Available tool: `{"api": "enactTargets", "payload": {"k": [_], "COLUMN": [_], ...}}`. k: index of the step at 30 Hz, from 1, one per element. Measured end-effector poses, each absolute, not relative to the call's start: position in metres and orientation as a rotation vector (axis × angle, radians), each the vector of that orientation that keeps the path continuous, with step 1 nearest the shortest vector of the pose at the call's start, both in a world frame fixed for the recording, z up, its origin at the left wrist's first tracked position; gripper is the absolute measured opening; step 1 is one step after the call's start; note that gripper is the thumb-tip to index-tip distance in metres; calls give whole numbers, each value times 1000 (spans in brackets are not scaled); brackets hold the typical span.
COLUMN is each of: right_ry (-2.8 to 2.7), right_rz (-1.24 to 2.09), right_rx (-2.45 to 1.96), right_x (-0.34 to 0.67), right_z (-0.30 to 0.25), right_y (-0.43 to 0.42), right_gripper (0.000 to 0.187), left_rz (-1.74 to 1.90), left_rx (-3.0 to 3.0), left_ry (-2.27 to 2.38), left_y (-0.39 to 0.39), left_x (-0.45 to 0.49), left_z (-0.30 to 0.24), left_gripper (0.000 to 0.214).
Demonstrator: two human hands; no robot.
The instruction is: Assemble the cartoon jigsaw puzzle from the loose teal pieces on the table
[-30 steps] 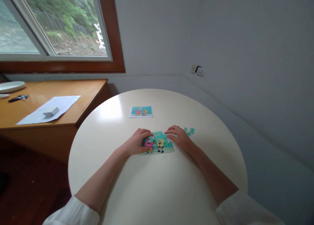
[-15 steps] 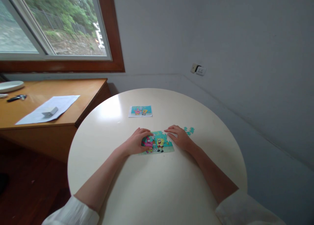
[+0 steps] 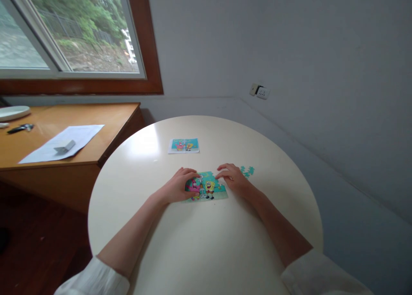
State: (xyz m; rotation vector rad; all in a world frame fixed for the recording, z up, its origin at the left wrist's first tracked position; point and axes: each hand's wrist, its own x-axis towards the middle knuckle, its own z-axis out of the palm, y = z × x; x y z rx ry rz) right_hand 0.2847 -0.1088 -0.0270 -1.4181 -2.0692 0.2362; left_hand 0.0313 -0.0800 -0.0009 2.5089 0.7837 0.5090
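Note:
A partly assembled jigsaw puzzle [image 3: 210, 188] with a pink starfish and a yellow sponge character lies flat on the round table. My left hand [image 3: 177, 186] wraps the puzzle's left part, fingers at the top edge and thumb near the bottom. My right hand [image 3: 235, 179] hovers over the upper right corner, where the outline is jagged and has a gap. Its fingers are bent and spread apart, and I make out no piece in them. Several loose teal puzzle pieces [image 3: 247, 171] lie just beyond it to the right.
A printed reference picture [image 3: 184, 145] of the same scene lies farther back on the white round table [image 3: 193, 252]. To the left, a wooden desk [image 3: 112, 114] carries paper [image 3: 84, 134], a small grey-white block [image 3: 65, 146], a black object and a white plate.
My right hand's fingers have shifted and spread a little at the puzzle's upper right corner. My left hand stays in place on the puzzle.

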Motion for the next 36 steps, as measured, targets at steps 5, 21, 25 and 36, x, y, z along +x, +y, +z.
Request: {"api": "enactTargets", "payload": {"k": [5, 21, 25, 36], "right_ry": [-2073, -2041, -1965, -2079], "right_rz": [236, 189, 112, 199], "right_rx": [-1420, -1384, -1305, -1428], "right_x": [285, 279, 275, 282], "right_z": [-28, -21, -15, -28], "right_y": [-109, -113, -116, -110], "right_gripper": [39, 33, 33, 38], "left_rz": [525, 551, 563, 855], "left_rx": [2509, 2491, 2483, 2017], "left_ry": [773, 756, 750, 962], "left_y": [-80, -81, -80, -78], "left_x": [31, 30, 30, 35], "left_z": [0, 1, 0, -5], "left_gripper": [51, 45, 45, 34]}}
